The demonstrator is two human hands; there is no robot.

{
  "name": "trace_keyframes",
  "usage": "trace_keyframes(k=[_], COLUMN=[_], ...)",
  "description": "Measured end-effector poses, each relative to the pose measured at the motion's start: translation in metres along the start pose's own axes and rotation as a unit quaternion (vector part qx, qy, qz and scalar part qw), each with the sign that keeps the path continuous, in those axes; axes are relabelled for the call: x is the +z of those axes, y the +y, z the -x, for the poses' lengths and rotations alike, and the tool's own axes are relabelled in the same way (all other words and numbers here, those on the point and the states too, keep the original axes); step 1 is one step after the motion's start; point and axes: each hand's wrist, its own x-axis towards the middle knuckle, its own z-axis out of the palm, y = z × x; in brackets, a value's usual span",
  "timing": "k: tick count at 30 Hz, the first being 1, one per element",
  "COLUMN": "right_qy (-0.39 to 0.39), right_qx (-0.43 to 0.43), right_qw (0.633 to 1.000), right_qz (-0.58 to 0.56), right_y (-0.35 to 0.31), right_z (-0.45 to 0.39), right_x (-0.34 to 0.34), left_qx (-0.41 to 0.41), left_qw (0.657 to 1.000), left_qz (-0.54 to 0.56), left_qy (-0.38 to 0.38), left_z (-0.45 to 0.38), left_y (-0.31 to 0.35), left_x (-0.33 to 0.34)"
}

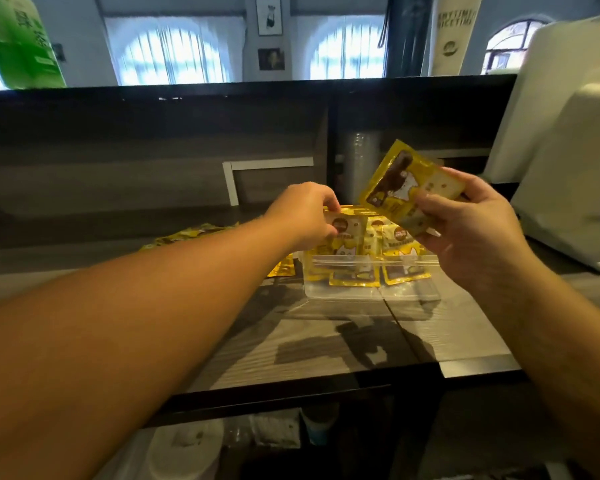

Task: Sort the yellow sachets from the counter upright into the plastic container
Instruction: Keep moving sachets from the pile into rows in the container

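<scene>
Left of the clear plastic container (371,287), loose yellow sachets (187,233) lie on the counter (326,341), mostly hidden behind the left forearm. The left hand (302,214) pinches the top of an upright sachet (347,237) standing in the container's left end. Above its right end, the right hand (471,230) pinches a tilted sachet (399,183); blur smears its print.

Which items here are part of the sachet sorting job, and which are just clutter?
Job:
plastic container
upright sachets in it
held sachet, pinched by right hand
left hand, gripping a sachet top at the container
loose sachets on counter

Lying about:
white machine
green pack
stacked cups
</scene>
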Motion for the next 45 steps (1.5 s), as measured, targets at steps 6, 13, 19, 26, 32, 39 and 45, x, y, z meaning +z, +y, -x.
trace_keyframes(k=[6,13,19,26,32,39,45], right_qy=[-0.028,-0.061,-0.16,-0.26,-0.276,-0.233,-0.239], right_qx=[-0.049,-0.151,-0.173,-0.177,-0.214,-0.221,-0.2], right_qw=[0.992,0.889,0.753,0.663,0.587,0.571,0.591], right_qz=[0.116,0.429,0.615,0.679,0.73,0.756,0.744], right_y=[-0.002,-0.001,0.001,0.014,0.018,0.029,0.034], right_z=[-0.011,-0.041,-0.057,-0.069,-0.073,-0.077,-0.086], right_x=[-0.008,-0.008,0.009,0.025,0.025,0.027,0.023], left_qx=[0.061,0.046,0.034,0.048,0.071,0.06,0.057], left_qw=[0.974,0.961,0.963,0.956,0.956,0.956,0.963], left_qz=[-0.218,-0.267,-0.23,-0.25,-0.254,-0.245,-0.236], left_qy=[-0.009,-0.049,-0.138,-0.147,-0.125,-0.151,-0.119], left_z=[-0.004,-0.012,-0.026,-0.035,-0.036,-0.04,-0.038], left_y=[0.004,0.004,0.002,-0.003,-0.006,-0.005,-0.004], left_x=[0.006,0.01,0.015,0.021,0.023,0.024,0.034])
